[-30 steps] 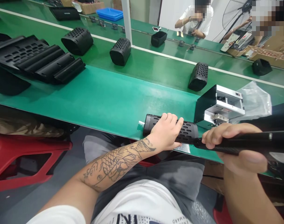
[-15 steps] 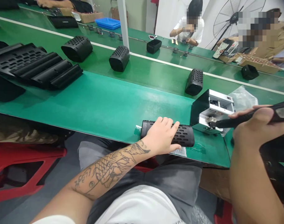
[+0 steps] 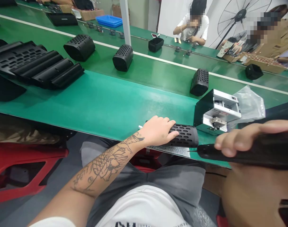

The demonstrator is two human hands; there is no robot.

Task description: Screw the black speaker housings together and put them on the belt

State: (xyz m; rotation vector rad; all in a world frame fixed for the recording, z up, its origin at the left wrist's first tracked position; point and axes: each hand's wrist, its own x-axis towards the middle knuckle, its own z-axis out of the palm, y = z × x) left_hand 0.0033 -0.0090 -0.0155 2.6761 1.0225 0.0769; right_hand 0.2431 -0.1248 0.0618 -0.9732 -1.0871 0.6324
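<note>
A black perforated speaker housing (image 3: 185, 135) lies on its side at the front edge of the green bench. My left hand (image 3: 159, 130) rests over its left part, fingers wrapped on the top. At the right, my right hand (image 3: 243, 138) is closed round a black power screwdriver (image 3: 259, 151), whose thin tip points left, near the housing's lower right edge. Behind them stands a black and silver screw feeder (image 3: 216, 112), which neither hand touches.
More black housings (image 3: 199, 82) stand along the green conveyor (image 3: 158, 75). Black shells (image 3: 39, 64) are piled at the left. A clear plastic bag (image 3: 251, 102) lies beside the feeder. People sit across the line, near a blue tray (image 3: 109, 21).
The screwdriver in my right hand has left the feeder's front and come nearer, beside the housing. My left hand has shifted slightly left on the housing.
</note>
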